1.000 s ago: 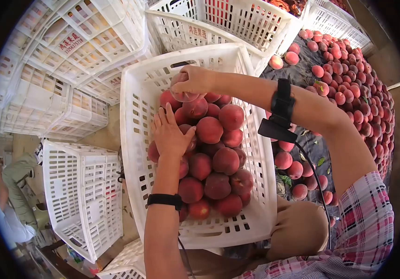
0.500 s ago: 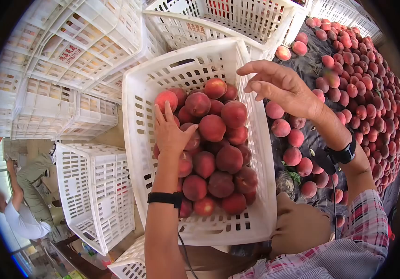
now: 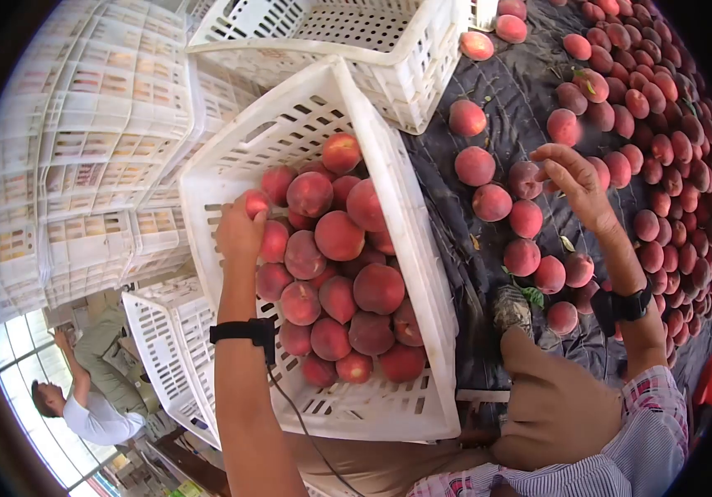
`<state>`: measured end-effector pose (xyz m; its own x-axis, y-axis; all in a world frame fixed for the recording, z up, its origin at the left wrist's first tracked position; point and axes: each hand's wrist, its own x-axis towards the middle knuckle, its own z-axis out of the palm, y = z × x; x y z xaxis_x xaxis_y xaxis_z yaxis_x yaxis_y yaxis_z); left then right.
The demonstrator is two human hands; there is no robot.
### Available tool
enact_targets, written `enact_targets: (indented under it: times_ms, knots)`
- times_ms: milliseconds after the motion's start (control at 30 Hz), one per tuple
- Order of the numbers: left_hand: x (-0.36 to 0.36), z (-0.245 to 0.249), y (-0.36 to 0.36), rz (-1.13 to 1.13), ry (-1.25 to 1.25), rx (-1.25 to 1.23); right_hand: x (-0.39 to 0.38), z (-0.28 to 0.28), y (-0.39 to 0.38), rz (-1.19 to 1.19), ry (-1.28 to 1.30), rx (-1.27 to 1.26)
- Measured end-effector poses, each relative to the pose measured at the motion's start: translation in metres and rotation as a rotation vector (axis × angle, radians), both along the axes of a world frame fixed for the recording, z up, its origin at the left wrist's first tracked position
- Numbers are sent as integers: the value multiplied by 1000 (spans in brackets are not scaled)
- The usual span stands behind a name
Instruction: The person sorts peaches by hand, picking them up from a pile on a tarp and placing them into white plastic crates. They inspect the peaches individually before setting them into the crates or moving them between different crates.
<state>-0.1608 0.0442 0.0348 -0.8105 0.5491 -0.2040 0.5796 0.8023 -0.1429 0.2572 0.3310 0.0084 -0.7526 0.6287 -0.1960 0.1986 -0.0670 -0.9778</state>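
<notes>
A white perforated plastic crate [image 3: 405, 273] in front of me holds a heap of red peaches [image 3: 339, 236]. At its left inner side, my left hand [image 3: 240, 234] has its fingers closed round a peach [image 3: 256, 203], which sits at the edge of the heap. Beyond the crate's right side, my right hand [image 3: 578, 189] hovers over the loose fruit with thumb and fingers apart and nothing held. Its fingertips are right by a darker peach [image 3: 526, 179] lying on a black ground sheet [image 3: 447, 203].
A large pile of peaches [image 3: 662, 149] spreads over the right side. Another white crate [image 3: 422, 74] stands behind mine, stacked fruit-filled crates [image 3: 115, 124] rise at the left, and a further crate [image 3: 169, 348] sits lower left. A person [image 3: 95, 414] is at the far left.
My right hand has moved from above the crate's right rim out over the loose peaches. My left hand has closed round a peach at the heap's left edge. The view has turned rightward.
</notes>
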Motion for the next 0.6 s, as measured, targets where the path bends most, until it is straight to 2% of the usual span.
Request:
enact_targets:
  times_ms: [33,100,133,167,200,233,300,333,400,467,533,600]
  knots:
    - [-2,-5,4,-59,62,-16,5,-2,-3,-36,9,-16]
    - [-31,-22,0,-387,206,23,15,-6,-4,-62,16,-103]
    - [-57,-39,-9,-462,166,64,21,-12,-4,-68,40,-92]
    - [-63,-33,1,-206,-152,2,29,-18,-1,-75,0,-27]
    - [-90,-63,-18,-213,-170,78,37,-32,5,-53,-17,36]
    - [-91,-65,-19,-220,-204,31,44,-33,9,-71,-118,109]
    - [-98,-78,-24,-285,-176,8,61,-42,19,-100,-224,176]
    - [-86,-70,-12,-297,-186,10,69,-52,27,-158,-280,233]
    - [-64,-53,2,-232,-128,-162,81,-73,43,-295,-353,239]
    - [-59,-55,6,-238,-90,-184,86,-71,66,-289,-556,485]
    - [-57,-59,4,-242,-55,-218,83,-83,81,-353,-644,623]
    - [-59,-61,3,-224,-103,-206,72,-94,95,-353,-649,635]
